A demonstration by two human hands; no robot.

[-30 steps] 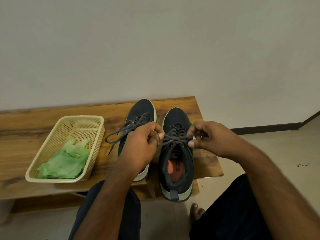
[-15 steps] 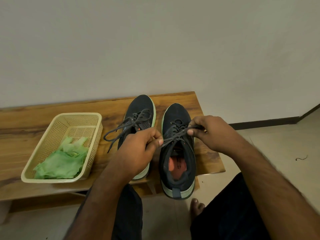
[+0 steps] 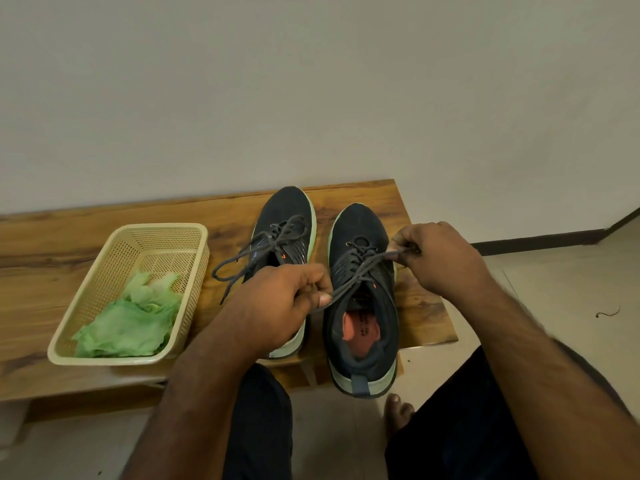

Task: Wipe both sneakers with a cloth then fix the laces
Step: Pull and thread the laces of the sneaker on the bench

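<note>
Green cloth (image 3: 124, 323) lies in the basket (image 3: 104, 278), wiping apparently done. Left sneaker (image 3: 282, 223) sits loosely tied; my left hand (image 3: 277, 306) and right hand (image 3: 433, 254) pinch the right sneaker's (image 3: 362, 306) laces (image 3: 360, 271), not yet knotted.

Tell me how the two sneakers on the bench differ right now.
The right sneaker has its lace ends pulled out sideways, pinched by the left hand and right hand; the left sneaker has loose laces, untouched. The right sneaker's heel overhangs the bench edge, its orange insole visible; the left sneaker's opening is hidden. Both are dark with pale soles.
</note>
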